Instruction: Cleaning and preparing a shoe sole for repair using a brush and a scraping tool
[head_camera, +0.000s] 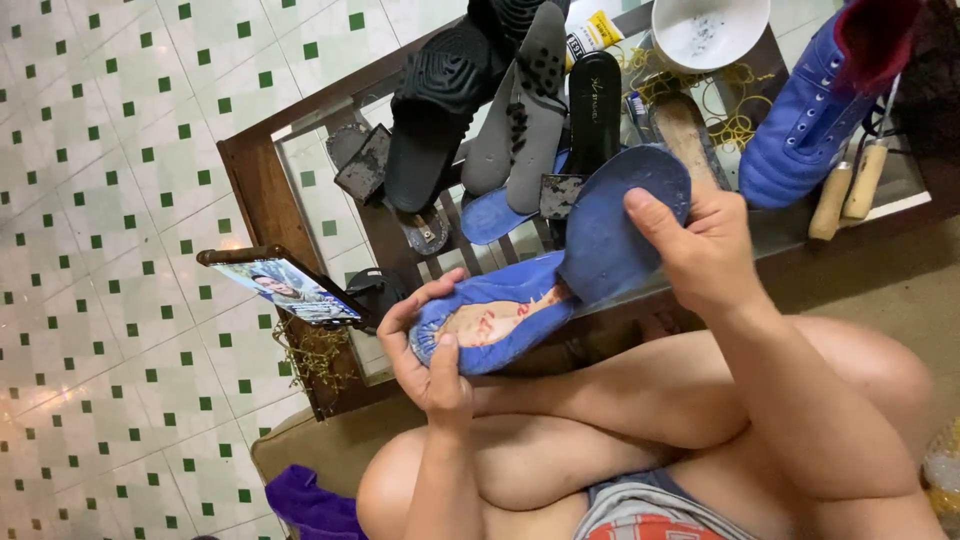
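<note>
Above the glass-topped bench (300, 190), the blue shoe (495, 320) sits gripped at its toe by the left hand (425, 350). The right hand (700, 250) grips its peeled-back blue sole (620, 215); pulling harder could likely tear the fabric upper.

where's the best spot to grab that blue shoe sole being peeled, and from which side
Probably the lifted flap of the blue shoe sole, from the right, where the right hand pinches it: it curls up free with an open edge. The toe end lies flatter, cupped from below by the left hand.
</note>
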